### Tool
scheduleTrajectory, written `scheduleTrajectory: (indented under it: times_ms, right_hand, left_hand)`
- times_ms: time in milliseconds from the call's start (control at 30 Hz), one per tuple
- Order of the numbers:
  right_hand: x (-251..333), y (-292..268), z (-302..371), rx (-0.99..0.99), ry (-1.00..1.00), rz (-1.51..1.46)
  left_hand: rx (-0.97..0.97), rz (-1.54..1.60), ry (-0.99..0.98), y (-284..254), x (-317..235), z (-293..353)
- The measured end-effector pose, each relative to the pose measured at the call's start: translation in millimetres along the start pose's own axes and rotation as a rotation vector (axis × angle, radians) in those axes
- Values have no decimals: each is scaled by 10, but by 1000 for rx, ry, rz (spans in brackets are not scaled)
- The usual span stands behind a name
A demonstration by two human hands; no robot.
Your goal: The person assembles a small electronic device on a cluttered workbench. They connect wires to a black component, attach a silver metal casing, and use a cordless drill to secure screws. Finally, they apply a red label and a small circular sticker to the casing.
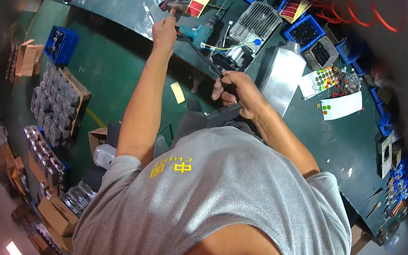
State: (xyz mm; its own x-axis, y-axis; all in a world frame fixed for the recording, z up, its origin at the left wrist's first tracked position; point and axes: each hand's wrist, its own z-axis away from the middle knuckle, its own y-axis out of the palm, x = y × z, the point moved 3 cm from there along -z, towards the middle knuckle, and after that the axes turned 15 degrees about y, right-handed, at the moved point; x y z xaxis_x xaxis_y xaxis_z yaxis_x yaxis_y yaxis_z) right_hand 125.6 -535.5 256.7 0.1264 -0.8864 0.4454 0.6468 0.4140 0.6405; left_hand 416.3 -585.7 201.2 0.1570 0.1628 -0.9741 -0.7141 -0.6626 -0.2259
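My left hand [164,34] reaches over the near edge of the bench, closed, with one digit pointing up against a brownish-red tool [178,6]. What its fingers hold is hidden. Right beside it lies a teal power drill [204,31]. A thin black cable [198,53] runs from next to my left hand down to my right hand [237,90], whose fingers are curled around it in front of my body. Just beyond the right hand sits a finned grey metal housing [255,25], with wires and a blue round part on it.
A silver metal panel [283,76] lies right of the housing. Blue bins [305,31] and boxes of small parts line the bench's far edge. Sticker sheets [341,105] lie at right. Stacked metal parts [57,103] and a blue crate [61,45] stand at left.
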Motion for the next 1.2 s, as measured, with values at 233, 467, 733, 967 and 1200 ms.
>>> scheduleTrajectory:
  times_ms: [233,467,733,967,1200]
  right_hand:
    - [443,65,-224,-218,-326,-162]
    - [640,603,-427,-335,-421,-456]
    - [404,676,-630,-390,-446,-689]
    - [126,642,-672,-520,-511,-649]
    - [-319,541,-877,-493,-284,-767]
  left_hand:
    - [362,-40,460,-94,-674,-71]
    - [946,-128,1027,-282,-1139,544]
    - [1070,57,955,-297,-764,334]
    - [1049,5,784,-373,-473,182]
    - [961,-280,794,-404,-344,119]
